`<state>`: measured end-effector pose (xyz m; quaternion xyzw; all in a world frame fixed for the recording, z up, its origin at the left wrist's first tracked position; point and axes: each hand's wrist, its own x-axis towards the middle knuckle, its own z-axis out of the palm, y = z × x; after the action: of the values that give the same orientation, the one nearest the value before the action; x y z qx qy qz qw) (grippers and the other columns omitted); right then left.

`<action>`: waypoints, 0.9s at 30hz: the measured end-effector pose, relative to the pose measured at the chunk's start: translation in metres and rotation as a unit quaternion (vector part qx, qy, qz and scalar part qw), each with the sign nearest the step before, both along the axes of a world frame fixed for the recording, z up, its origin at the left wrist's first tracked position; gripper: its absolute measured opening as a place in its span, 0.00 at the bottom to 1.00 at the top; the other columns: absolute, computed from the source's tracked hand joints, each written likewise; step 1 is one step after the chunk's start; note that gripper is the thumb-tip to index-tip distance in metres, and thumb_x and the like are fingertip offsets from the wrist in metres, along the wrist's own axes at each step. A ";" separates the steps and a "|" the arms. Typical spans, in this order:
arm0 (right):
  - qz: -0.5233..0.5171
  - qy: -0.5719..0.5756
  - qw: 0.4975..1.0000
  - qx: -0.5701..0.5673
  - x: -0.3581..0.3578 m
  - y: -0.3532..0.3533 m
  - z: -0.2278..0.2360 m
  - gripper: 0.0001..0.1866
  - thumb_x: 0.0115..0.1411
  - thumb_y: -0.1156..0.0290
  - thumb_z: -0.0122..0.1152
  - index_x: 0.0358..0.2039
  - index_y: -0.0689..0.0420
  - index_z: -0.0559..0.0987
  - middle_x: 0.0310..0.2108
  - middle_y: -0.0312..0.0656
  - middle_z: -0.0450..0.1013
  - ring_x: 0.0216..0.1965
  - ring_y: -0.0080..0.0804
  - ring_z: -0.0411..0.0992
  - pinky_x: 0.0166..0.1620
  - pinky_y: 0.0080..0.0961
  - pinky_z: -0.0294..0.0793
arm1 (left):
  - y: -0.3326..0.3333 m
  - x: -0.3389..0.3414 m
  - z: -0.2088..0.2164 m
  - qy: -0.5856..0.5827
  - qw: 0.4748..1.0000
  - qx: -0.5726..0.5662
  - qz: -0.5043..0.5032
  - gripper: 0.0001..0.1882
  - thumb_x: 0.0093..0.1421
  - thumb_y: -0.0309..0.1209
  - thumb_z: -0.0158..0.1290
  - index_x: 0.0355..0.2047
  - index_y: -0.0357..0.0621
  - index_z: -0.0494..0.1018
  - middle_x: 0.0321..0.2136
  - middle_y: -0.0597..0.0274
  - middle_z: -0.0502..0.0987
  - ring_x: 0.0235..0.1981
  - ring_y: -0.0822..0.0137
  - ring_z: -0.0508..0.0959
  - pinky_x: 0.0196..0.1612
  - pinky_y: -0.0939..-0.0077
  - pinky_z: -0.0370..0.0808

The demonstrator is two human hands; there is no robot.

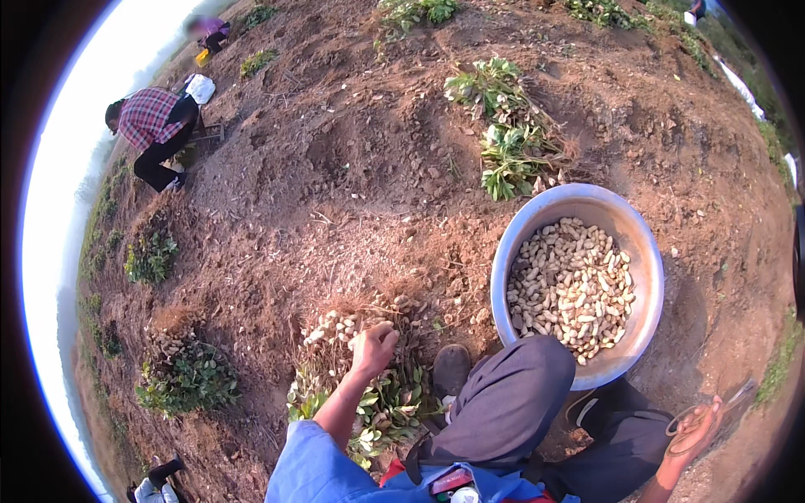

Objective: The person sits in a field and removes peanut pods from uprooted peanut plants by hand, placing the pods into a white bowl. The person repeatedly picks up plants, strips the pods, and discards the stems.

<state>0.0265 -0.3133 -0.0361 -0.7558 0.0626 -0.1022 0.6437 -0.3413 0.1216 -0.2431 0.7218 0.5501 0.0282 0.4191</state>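
Note:
My left hand [375, 350] is curled closed over a pulled-up peanut plant [387, 402] that lies on the soil beside my shoe. Pale peanuts [334, 328] cluster on its roots right by the fingers; what the fingers grip is hidden. Out at the far right, my right hand [694, 429] is closed round the looped handle of a pair of scissors [738, 392], blades pointing away from me. Between the hands, in front of my knee, stands a wide metal basin [506, 277], with many loose peanuts [579, 293] in it.
More uprooted plants [507, 138] lie beyond the basin, and another heap [186, 377] is at the left. A person in a checked shirt [153, 119] bends over at the upper left. Others work farther off and at the lower left. The soil is uneven.

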 end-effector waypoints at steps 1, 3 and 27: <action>-0.005 0.004 1.000 -0.017 0.000 0.005 -0.002 0.20 0.66 0.57 0.53 0.54 0.53 0.70 0.26 0.32 0.63 0.19 0.14 0.59 0.19 0.10 0.58 | -0.035 -0.008 -0.019 -0.039 0.999 -0.010 -0.001 0.11 0.57 0.37 0.57 0.30 0.42 0.79 0.22 0.52 0.79 0.27 0.56 0.81 0.34 0.63 0.77; 0.060 0.009 0.995 -0.081 0.017 0.000 -0.005 0.19 0.65 0.62 0.57 0.52 0.58 0.72 0.29 0.38 0.68 0.23 0.22 0.67 0.24 0.17 0.66 | -0.059 0.002 -0.030 -0.101 0.992 0.068 -0.029 0.08 0.56 0.34 0.58 0.33 0.44 0.79 0.25 0.54 0.78 0.28 0.54 0.80 0.33 0.61 0.76; -0.035 0.110 0.697 -0.708 0.061 -0.139 -0.006 0.18 0.58 0.56 0.61 0.37 0.60 0.76 0.31 0.48 0.74 0.34 0.41 0.70 0.40 0.39 0.70 | 0.404 0.111 -0.214 0.272 0.952 0.089 -0.110 0.26 0.54 0.26 0.50 0.56 0.48 0.71 0.70 0.50 0.47 0.55 0.46 0.73 0.56 0.57 0.73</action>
<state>0.0877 -0.4518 -0.0420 -0.9915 0.0680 -0.0550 -0.0968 -0.2304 0.5261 -0.4568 0.7924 0.5558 -0.1668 0.1879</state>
